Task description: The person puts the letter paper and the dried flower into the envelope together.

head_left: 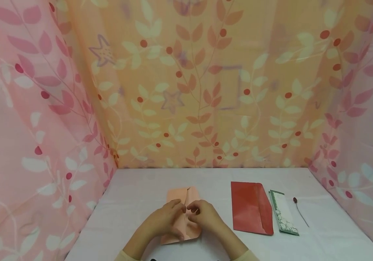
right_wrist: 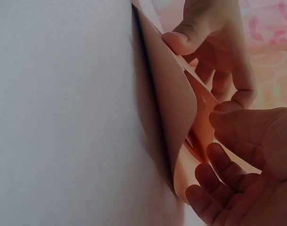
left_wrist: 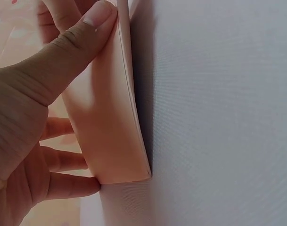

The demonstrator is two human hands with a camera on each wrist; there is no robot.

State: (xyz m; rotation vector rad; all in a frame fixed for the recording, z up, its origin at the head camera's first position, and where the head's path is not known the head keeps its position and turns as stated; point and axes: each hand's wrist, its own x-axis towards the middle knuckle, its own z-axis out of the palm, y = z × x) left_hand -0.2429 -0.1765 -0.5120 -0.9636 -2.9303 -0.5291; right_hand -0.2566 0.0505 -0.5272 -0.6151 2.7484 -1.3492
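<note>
A peach envelope point(head_left: 182, 198) lies on the white table point(head_left: 134, 203) in front of me, and both hands are on it. My left hand point(head_left: 163, 219) holds its left part, with the thumb point(left_wrist: 86, 33) pressed on the peach envelope point(left_wrist: 112, 136), whose edge lifts off the cloth. My right hand point(head_left: 205, 216) pinches a folded flap at the middle. In the right wrist view the peach envelope point(right_wrist: 174, 103) bows away from the table, the right hand's fingers point(right_wrist: 228, 165) curl at its inner fold, and the left hand point(right_wrist: 214, 37) grips the far edge.
A red envelope point(head_left: 251, 212) lies to the right of the hands. Beside it are a green-edged white strip point(head_left: 283, 212) and a thin dark stem with a small red tip point(head_left: 300, 210). Pink and orange leaf-print cloth point(head_left: 186, 90) walls the table on three sides.
</note>
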